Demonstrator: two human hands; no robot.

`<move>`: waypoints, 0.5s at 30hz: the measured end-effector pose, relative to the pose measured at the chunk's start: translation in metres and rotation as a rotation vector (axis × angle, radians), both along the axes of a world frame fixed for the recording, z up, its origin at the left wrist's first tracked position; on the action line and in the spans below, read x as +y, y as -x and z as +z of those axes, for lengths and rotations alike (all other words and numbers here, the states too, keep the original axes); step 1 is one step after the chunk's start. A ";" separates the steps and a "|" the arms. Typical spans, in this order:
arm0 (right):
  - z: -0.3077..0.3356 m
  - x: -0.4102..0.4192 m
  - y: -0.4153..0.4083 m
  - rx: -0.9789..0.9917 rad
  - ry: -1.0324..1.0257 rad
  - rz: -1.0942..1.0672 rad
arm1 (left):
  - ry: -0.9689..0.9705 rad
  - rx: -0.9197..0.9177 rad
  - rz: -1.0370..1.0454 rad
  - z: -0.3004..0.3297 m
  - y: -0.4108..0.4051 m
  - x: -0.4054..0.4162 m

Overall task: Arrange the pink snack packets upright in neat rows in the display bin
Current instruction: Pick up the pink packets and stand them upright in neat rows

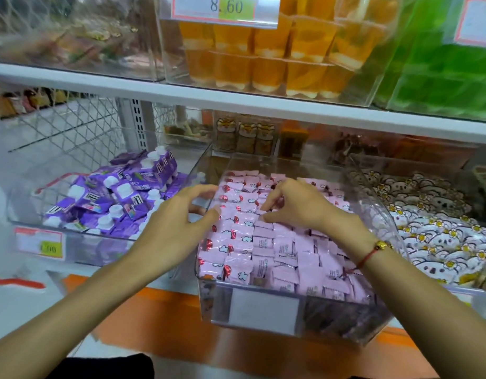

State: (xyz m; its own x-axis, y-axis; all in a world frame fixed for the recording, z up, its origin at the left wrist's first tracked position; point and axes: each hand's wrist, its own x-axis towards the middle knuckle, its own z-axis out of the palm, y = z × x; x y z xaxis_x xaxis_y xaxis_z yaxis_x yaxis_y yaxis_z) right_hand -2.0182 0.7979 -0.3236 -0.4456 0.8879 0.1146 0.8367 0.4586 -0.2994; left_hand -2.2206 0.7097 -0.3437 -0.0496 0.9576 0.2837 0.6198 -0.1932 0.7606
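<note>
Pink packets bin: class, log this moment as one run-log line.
left hand: touching pink packets | right hand: fingers among packets | clear bin: rows partly neat

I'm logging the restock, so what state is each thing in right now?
pink snack packets: filling the bin, mostly in rows, left column face-up.
display bin: clear, open-topped, nearly full.
left hand: fingers spread, fingertips touching packets at the left wall.
right hand: fingers curled, pinching packets mid-bin.
purple cartons: jumbled in the neighbouring bin.
</note>
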 end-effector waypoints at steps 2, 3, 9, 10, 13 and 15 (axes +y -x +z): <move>-0.005 -0.004 0.000 -0.004 -0.063 0.015 | 0.002 -0.004 0.002 0.000 0.000 0.000; -0.007 -0.007 0.001 -0.013 -0.097 0.015 | 0.004 -0.007 0.004 0.000 -0.001 0.000; -0.018 -0.018 0.005 -0.151 -0.484 0.049 | -0.006 0.003 0.034 -0.001 -0.003 0.000; -0.019 -0.018 0.004 -0.134 -0.508 0.046 | -0.010 0.006 0.038 -0.001 -0.003 0.001; -0.012 -0.018 0.002 0.199 -0.462 -0.044 | -0.018 0.008 0.041 -0.001 -0.004 0.001; -0.004 -0.017 0.000 0.524 -0.368 -0.127 | -0.016 0.003 0.044 0.000 -0.005 0.001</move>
